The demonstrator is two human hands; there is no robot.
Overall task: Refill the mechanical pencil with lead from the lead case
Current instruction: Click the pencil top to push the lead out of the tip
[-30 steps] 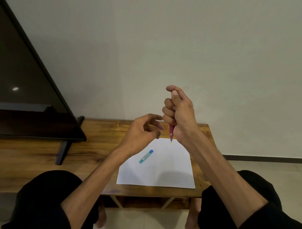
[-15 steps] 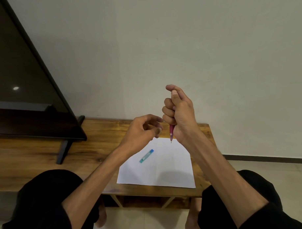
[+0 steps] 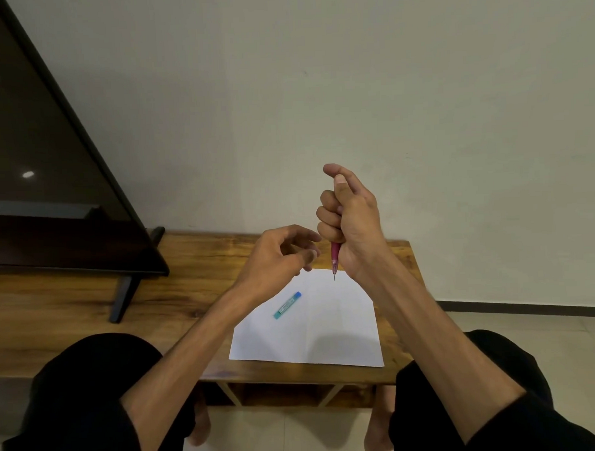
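My right hand [image 3: 351, 223] grips a pink mechanical pencil [image 3: 335, 257] upright in a fist, tip pointing down above the paper; the thumb lies along the top and most of the barrel is hidden. My left hand [image 3: 277, 259] hovers just left of the pencil with fingers loosely curled; I cannot tell if it pinches anything. A small teal lead case [image 3: 287, 305] with a blue cap lies flat on the white paper sheet [image 3: 326, 325], below the left hand and apart from both hands.
The paper lies at the right end of a low wooden bench [image 3: 89, 300]. A dark TV screen on a stand [image 3: 52, 200] occupies the bench's left part. A pale wall stands behind, tiled floor below, my knees at the front.
Almost nothing has moved. The left hand's fingers shifted slightly near the pencil, and the right hand keeps the pencil upright in the same place.
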